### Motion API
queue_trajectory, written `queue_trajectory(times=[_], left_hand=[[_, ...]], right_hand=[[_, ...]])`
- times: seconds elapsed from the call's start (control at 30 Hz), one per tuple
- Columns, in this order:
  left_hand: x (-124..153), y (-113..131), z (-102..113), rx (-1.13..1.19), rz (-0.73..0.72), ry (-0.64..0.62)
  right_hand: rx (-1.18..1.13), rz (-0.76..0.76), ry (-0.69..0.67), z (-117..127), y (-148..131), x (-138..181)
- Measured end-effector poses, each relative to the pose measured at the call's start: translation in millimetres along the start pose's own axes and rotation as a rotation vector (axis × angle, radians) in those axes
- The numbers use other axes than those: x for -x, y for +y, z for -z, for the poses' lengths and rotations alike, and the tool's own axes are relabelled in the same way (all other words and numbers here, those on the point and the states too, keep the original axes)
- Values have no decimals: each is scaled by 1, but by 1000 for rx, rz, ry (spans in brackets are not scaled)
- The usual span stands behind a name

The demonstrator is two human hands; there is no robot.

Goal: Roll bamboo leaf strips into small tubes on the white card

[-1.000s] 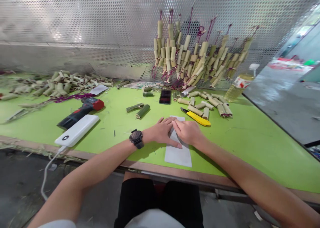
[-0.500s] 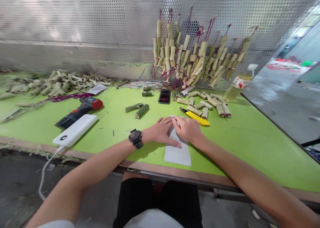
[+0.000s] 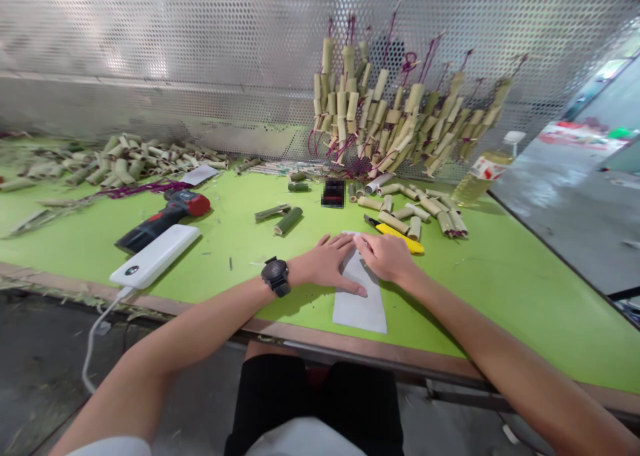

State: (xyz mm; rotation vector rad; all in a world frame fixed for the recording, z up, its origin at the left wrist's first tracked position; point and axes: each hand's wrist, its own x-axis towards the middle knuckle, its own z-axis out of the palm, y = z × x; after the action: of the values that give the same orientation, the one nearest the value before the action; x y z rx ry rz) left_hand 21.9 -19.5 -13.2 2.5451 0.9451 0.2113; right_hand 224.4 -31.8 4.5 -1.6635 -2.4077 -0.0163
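Observation:
A strip of white paper point(image 3: 357, 313) lies lengthwise on the green table in front of me. My left hand point(image 3: 327, 266), below a black wristwatch point(image 3: 275, 276), rests flat across the strip's left side with fingers and thumb spread. At the strip's far right side is my right hand point(image 3: 387, 256), its fingers curled under and its thumb pointing at the left fingertips. Whatever those curled fingers grip is hidden. A yellow utility knife point(image 3: 400, 238) with its black tip to the left lies just beyond my right hand.
Cut bamboo tubes point(image 3: 393, 221) lie beyond the knife, near an oil bottle point(image 3: 483, 173). Strung bamboo pieces point(image 3: 380, 123) lean on the perforated metal wall. At left are a cordless drill point(image 3: 163, 223), a white power bank point(image 3: 156, 256) with a cable, and a bamboo pile point(image 3: 120, 163).
The whole view has shifted slightly, so things appear a little further right. My right hand has slid a short way right from the left fingertips. My left hand stays on the paper.

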Motion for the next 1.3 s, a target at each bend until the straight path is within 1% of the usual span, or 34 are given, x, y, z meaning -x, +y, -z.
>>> queue_trajectory(times=[0.17,0.33,0.43,0.57,0.67,0.73,0.83,0.9,1.03,1.13,1.3], left_hand=[[0,-1,-1,-16,1,-18],[0,-1,-1,-38,20,-28],[0,0,0,-20,27,-22],[0,0,0,-9,-13,12],[0,0,-1,-9,-18,21],[0,0,-1,-12,-13,14],[0,0,-1,-20,3,-5],[0,0,-1,-27,14,-12],[0,0,-1,-35,19,-27],[0,0,-1,-27,17,-24],[1,0,-2,-29,7,-3]], right_hand=[[38,-96,-8,1,7,-4],[91,-138,27,-3,5,-7],[67,-114,59,-6,-2,-4],[-38,30,88,-5,-9,2],[-60,95,71,-2,-5,4],[-56,96,25,-1,1,3],[-25,49,-14,-2,8,-3],[17,-7,8,-5,11,-7],[69,-99,105,-11,9,-13],[32,-79,148,-14,6,-12],[-15,7,121,-11,0,-4]])
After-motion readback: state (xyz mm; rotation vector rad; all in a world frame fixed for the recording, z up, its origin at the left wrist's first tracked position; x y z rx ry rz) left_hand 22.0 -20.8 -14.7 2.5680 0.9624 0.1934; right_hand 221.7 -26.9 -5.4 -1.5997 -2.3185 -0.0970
